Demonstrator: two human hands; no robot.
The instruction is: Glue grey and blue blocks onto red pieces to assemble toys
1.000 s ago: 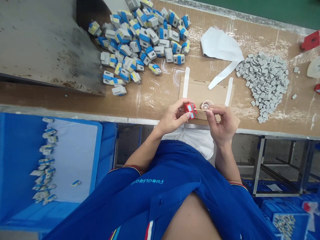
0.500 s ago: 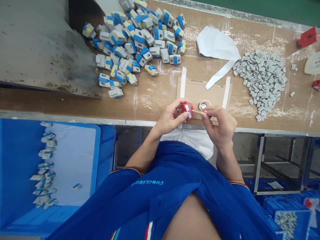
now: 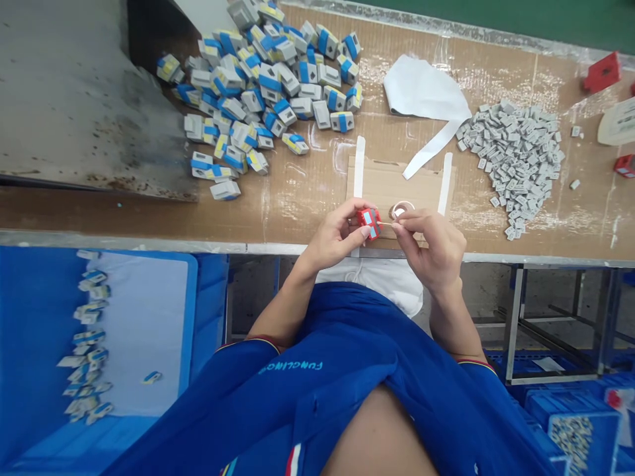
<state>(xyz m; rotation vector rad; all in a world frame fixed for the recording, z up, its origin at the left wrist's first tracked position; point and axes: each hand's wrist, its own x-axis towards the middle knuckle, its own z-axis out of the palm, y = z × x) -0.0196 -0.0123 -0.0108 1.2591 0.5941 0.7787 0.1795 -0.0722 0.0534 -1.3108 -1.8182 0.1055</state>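
Observation:
My left hand [image 3: 342,233] is closed around a small red toy vehicle [image 3: 370,223] with pale blue windows and a grey band. In my right hand [image 3: 430,246], thumb and forefinger pinch a thin wooden stick [image 3: 385,223], perhaps a toothpick, whose tip meets the right side of the red toy. Just behind the stick, a small round cup [image 3: 401,207] rests on a cardboard sheet [image 3: 384,178]; my fingers partly cover its contents. White tape strips [image 3: 360,162] run along the sheet's sides.
Many grey, blue and yellow toy vehicle parts [image 3: 270,79] lie at the back left, beside a metal housing [image 3: 64,86]. Small grey pieces [image 3: 518,155] are heaped right of a white cloth [image 3: 421,86]. A blue crate [image 3: 191,317] stands below left. Red parts [image 3: 602,71] lie far right.
The view has shifted slightly. Both hands keep their grips, and the stick's tip stays at the red toy, with little visible movement.

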